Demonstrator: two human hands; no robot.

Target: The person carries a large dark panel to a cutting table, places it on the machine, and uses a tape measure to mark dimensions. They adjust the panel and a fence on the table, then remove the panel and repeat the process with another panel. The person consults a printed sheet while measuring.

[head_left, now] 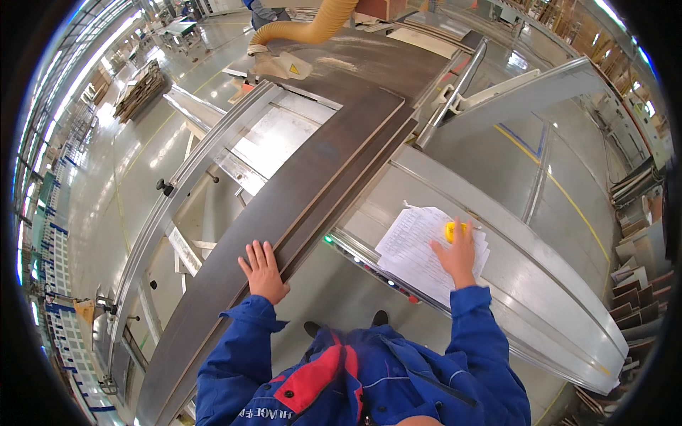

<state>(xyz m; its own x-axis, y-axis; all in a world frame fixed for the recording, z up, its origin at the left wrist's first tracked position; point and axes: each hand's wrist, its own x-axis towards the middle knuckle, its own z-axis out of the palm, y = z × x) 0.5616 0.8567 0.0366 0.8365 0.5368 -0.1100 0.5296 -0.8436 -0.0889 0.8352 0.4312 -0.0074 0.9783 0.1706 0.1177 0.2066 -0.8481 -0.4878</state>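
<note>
My left hand [263,274] lies flat on a long dark brown board [277,206], its fingers spread near the board's right edge. A second dark strip [355,186] runs alongside that board. To the right, my right hand [458,257] is over a stack of printed paper sheets [412,245] on a metal table. Its fingertips reach over a small yellow tape measure [450,231] on the papers, while the thumb stands apart from it. Part of the tape measure is hidden by the fingers.
Beneath the papers is the silver machine table [540,284], with small lit buttons along its near edge. An aluminium frame [188,167] extends at left. A yellow hose [305,30] joins a guard [284,65] at the back. Stacked boards [643,298] stand far right; a person [266,13] is behind.
</note>
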